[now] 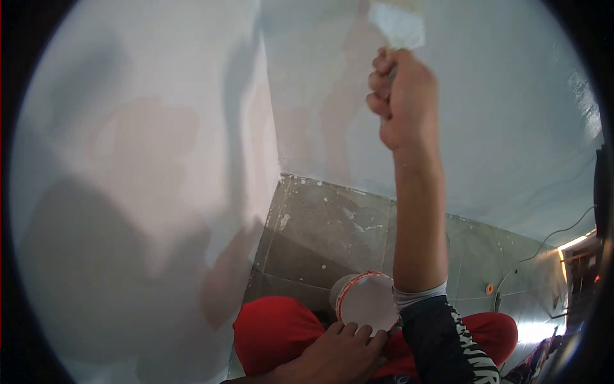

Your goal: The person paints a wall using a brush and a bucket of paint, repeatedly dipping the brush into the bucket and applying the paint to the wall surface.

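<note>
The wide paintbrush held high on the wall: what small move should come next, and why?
Probably draw the wide white-bristled paintbrush straight down. The right hand grips it high on the pale wall, and a pinkish patch shows just below and beside it. The left hand holds the small red-rimmed white bucket at the lap.
</note>
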`<action>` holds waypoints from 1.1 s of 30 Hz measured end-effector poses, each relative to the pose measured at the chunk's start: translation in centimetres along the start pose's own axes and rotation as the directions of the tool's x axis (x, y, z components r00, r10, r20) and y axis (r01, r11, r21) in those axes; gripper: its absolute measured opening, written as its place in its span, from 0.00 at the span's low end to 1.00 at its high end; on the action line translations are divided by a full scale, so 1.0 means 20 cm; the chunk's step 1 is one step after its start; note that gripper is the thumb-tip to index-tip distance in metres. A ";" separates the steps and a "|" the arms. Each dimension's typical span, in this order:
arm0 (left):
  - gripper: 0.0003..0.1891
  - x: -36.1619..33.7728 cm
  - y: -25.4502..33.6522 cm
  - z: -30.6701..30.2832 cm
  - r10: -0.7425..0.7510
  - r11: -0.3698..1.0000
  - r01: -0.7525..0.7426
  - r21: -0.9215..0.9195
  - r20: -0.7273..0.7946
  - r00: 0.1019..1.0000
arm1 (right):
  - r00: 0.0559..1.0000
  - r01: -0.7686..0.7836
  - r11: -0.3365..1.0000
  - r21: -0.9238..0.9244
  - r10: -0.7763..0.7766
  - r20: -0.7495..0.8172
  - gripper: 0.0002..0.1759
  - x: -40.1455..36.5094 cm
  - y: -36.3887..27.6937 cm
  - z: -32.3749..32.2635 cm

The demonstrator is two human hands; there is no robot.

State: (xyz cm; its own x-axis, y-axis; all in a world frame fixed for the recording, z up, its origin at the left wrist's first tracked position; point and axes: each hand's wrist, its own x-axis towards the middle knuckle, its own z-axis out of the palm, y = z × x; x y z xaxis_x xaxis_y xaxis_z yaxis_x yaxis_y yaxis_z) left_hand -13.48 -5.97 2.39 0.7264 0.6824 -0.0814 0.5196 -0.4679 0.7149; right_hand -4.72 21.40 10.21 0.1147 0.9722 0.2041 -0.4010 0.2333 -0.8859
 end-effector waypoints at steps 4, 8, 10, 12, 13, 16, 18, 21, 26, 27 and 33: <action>0.20 0.00 0.00 -0.02 0.008 1.000 -0.008 -0.011 -0.021 1.000 | 0.954 -0.284 0.959 0.013 0.284 -0.098 0.07 -0.06 0.52 -0.12; 0.20 -0.01 0.00 -0.01 0.023 1.000 -0.023 0.004 0.008 1.000 | 0.753 -0.620 0.774 0.130 0.633 -0.178 0.07 -0.17 1.00 -0.30; 0.21 -0.03 0.00 0.01 0.034 0.999 -0.034 -0.007 -0.029 0.999 | 0.692 -0.666 0.724 0.179 0.690 -0.213 0.08 -0.17 1.14 -0.33; 0.20 -0.04 0.00 0.01 0.032 0.999 -0.032 -0.016 -0.019 0.999 | 0.626 -0.707 0.670 0.228 0.742 -0.240 0.09 -0.16 1.11 -0.28; 0.20 -0.04 0.00 0.01 0.032 0.999 -0.033 -0.036 -0.009 0.999 | 0.700 -0.655 0.721 0.228 0.692 -0.176 0.09 -0.13 1.05 -0.25; 0.20 -0.04 0.00 -0.02 0.022 0.999 -0.024 -0.045 -0.036 0.999 | 0.869 -0.474 0.843 0.254 0.494 -0.018 0.09 -0.03 0.69 -0.06; 0.20 -0.03 -0.02 -0.01 0.019 0.999 -0.019 -0.033 -0.013 1.000 | 0.904 -0.412 0.896 0.167 0.425 -0.051 0.09 -0.04 0.38 0.12; 0.21 -0.03 -0.05 0.01 0.018 1.000 -0.018 -0.009 -0.012 1.000 | 0.972 -0.231 0.968 0.100 0.235 -0.031 0.08 -0.08 0.17 0.27; 0.21 -0.03 -0.05 -0.03 -0.014 0.999 0.013 -0.046 -0.024 1.000 | 0.987 -0.154 0.987 0.034 0.156 -0.045 0.08 0.00 0.38 0.26; 0.21 -0.03 -0.05 -0.03 -0.025 0.999 0.025 -0.034 -0.015 1.000 | 0.972 -0.216 0.976 0.010 0.216 -0.094 0.08 0.01 0.51 0.22; 0.21 -0.05 -0.05 -0.02 -0.027 1.000 0.026 -0.008 -0.032 0.999 | 0.614 -0.700 0.632 0.333 0.770 -0.173 0.09 -0.15 1.30 -0.13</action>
State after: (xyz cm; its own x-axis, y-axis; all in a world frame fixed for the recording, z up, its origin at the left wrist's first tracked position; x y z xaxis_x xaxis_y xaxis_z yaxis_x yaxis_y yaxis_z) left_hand -14.91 -6.04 2.07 0.6976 0.7122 -0.0782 0.5349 -0.4452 0.7181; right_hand -13.21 24.58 -14.51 -0.0810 0.7729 -0.6293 -0.6362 -0.5261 -0.5643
